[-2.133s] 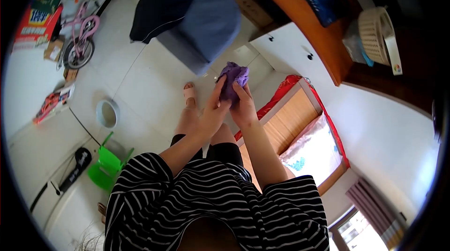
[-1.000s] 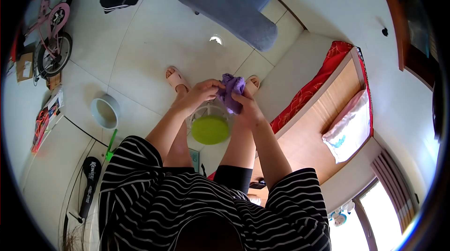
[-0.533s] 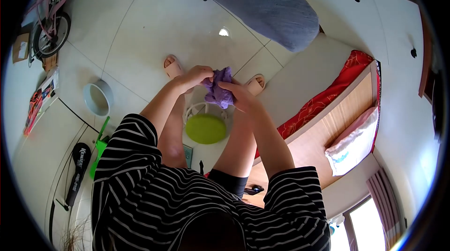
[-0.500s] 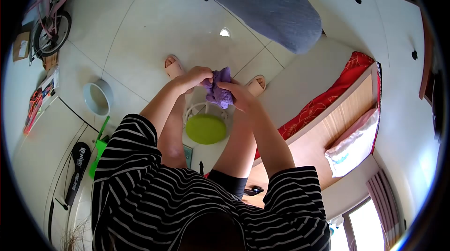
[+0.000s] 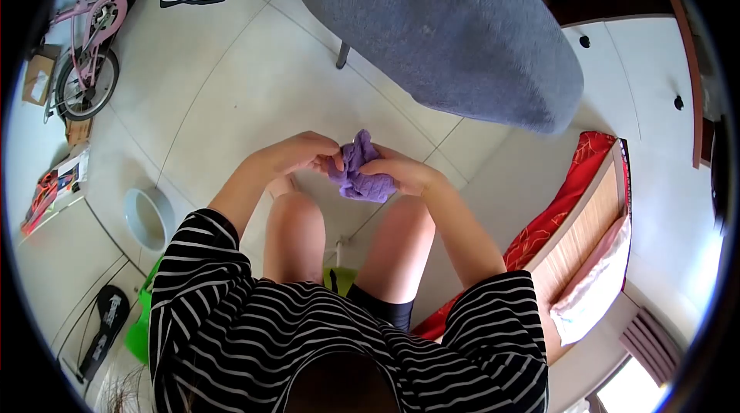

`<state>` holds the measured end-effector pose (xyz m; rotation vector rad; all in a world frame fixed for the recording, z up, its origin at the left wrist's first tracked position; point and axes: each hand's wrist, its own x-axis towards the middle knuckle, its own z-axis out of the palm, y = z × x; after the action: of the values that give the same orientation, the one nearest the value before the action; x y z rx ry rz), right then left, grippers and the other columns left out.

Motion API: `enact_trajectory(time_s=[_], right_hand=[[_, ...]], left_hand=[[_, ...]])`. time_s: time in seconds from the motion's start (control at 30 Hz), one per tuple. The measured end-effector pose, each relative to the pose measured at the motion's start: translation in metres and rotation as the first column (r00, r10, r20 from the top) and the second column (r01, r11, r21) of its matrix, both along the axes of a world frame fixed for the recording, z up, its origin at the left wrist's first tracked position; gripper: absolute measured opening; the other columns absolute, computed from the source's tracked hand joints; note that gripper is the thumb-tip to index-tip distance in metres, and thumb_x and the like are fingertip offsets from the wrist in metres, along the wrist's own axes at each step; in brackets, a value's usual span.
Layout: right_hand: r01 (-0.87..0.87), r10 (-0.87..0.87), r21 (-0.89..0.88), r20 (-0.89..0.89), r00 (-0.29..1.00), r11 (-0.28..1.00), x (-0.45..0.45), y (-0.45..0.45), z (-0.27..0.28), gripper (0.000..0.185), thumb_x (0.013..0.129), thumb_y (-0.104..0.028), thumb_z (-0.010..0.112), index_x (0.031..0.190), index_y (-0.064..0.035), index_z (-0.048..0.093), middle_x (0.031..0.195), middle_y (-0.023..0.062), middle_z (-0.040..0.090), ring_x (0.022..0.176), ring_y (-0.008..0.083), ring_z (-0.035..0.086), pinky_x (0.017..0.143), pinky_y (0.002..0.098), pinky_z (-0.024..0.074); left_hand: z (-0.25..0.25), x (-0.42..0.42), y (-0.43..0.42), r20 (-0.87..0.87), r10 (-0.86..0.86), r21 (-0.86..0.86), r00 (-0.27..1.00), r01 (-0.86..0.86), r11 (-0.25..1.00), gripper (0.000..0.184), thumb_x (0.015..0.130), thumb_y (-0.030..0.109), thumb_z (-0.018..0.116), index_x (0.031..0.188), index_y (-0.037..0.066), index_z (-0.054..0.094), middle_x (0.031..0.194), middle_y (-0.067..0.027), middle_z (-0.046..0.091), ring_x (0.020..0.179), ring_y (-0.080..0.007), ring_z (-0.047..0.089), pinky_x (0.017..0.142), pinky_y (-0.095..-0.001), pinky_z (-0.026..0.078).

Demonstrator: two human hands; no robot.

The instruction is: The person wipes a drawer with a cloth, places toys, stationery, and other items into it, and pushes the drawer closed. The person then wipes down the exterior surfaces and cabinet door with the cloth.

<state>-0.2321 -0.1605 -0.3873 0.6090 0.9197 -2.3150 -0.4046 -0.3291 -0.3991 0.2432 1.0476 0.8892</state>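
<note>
A crumpled purple cloth (image 5: 361,170) is held up between my two hands, above my knees. My left hand (image 5: 312,155) grips its left edge with the fingers curled. On the other side my right hand (image 5: 402,171) has closed on the cloth, its thumb lying over the front. Part of the fingers of both hands is hidden by the cloth. Under my thighs a bit of a green stool (image 5: 339,279) shows.
A grey padded seat (image 5: 447,35) fills the top. On the left are a pink bicycle (image 5: 89,66), a pale round bucket (image 5: 149,219), a green chair (image 5: 141,319) and a black bag (image 5: 105,328). A bed frame (image 5: 574,251) with red cloth stands at right.
The view has shifted and my knees are now bent, largely covering the green stool. Both hands still hold the purple cloth, now lower in view. The grey seat appears larger.
</note>
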Motion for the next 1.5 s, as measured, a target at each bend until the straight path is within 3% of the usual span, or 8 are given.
enact_trajectory(time_s=[0.23,0.3,0.4,0.57,0.9,1.17,1.37,1.5], right_hand=[[0.182,-0.129,0.239,-0.22,0.967,0.954,0.002,-0.004,0.018,0.055,0.083,-0.017,0.057,0.133,-0.0032,0.039,0.124,0.0103,0.052,0.114,0.0202,0.051,0.097,0.0339,0.0418],[0.237,-0.175,0.224,-0.264,0.948,0.945,0.013,-0.016,0.017,0.054,0.085,-0.018,0.057,0.132,-0.0005,0.038,0.123,0.0139,0.053,0.112,0.0239,0.054,0.098,0.0375,0.0433],[0.413,-0.373,0.079,-0.303,0.877,0.907,0.046,-0.049,0.043,0.053,0.086,-0.018,0.056,0.131,0.0014,0.038,0.122,0.0169,0.054,0.11,0.0265,0.057,0.097,0.0398,0.045],[0.48,-0.41,0.113,-0.378,0.83,0.87,0.088,-0.09,0.085,0.049,0.087,-0.014,0.052,0.131,0.0019,0.038,0.121,0.0169,0.055,0.108,0.0266,0.058,0.096,0.0398,0.0461],[0.696,-0.606,-0.027,-0.517,0.604,0.717,0.136,-0.148,0.114,0.045,0.087,-0.009,0.053,0.13,-0.0017,0.041,0.12,0.0118,0.054,0.111,0.0221,0.054,0.097,0.0373,0.0437],[0.884,-0.708,0.026,-0.587,0.391,0.467,0.172,-0.163,0.111,0.047,0.087,-0.007,0.061,0.129,-0.0017,0.04,0.119,0.0115,0.055,0.109,0.0217,0.055,0.092,0.0354,0.0481],[0.868,-0.743,-0.057,-0.547,0.386,0.493,0.171,-0.17,0.106,0.039,0.094,-0.011,0.051,0.13,-0.0019,0.04,0.121,0.0136,0.054,0.109,0.0227,0.056,0.092,0.038,0.0494],[0.902,-0.791,-0.046,-0.501,0.351,0.429,0.162,-0.151,0.113,0.037,0.097,-0.013,0.043,0.131,-0.0018,0.039,0.121,0.013,0.054,0.109,0.023,0.056,0.092,0.0382,0.0494]], left_hand=[[0.002,0.011,0.008,-0.072,0.264,0.341,0.962,-0.225,0.913,0.025,0.09,0.027,0.048,0.081,0.007,0.059,0.085,-0.0022,0.059,0.087,-0.0154,0.056,0.087,-0.031,0.041],[0.002,0.024,-0.003,-0.044,0.331,0.482,0.943,-0.27,0.834,0.023,0.09,0.027,0.047,0.086,0.008,0.059,0.09,-0.0011,0.059,0.093,-0.0134,0.055,0.088,-0.0299,0.04],[0.039,0.068,-0.029,0.066,0.506,0.515,0.86,-0.464,0.721,0.022,0.091,0.027,0.047,0.093,0.009,0.058,0.096,-0.0008,0.059,0.095,-0.0125,0.054,0.088,-0.0293,0.04],[0.077,0.102,-0.062,-0.01,0.476,0.589,0.879,-0.38,0.714,0.028,0.091,0.027,0.047,0.108,0.007,0.058,0.108,-0.0021,0.059,0.102,-0.0141,0.054,0.092,-0.0299,0.04],[0.148,0.151,-0.108,-0.138,0.433,0.684,0.891,-0.231,0.692,0.038,0.091,0.024,0.048,0.124,0.006,0.055,0.124,-0.0049,0.056,0.108,-0.0151,0.053,0.095,-0.0317,0.039],[0.14,0.195,-0.114,-0.126,0.404,0.696,0.906,-0.209,0.687,0.048,0.09,0.026,0.048,0.133,0.005,0.046,0.131,-0.0045,0.05,0.115,-0.0142,0.048,0.1,-0.0316,0.036],[0.134,0.193,-0.116,-0.1,0.419,0.699,0.902,-0.236,0.675,0.048,0.092,0.026,0.046,0.135,0.006,0.043,0.137,-0.0051,0.046,0.121,-0.0145,0.044,0.103,-0.0331,0.031],[0.136,0.177,-0.081,-0.138,0.394,0.738,0.909,-0.171,0.652,0.048,0.092,0.024,0.045,0.136,0.005,0.042,0.137,-0.0062,0.045,0.12,-0.0151,0.045,0.102,-0.0339,0.032]])
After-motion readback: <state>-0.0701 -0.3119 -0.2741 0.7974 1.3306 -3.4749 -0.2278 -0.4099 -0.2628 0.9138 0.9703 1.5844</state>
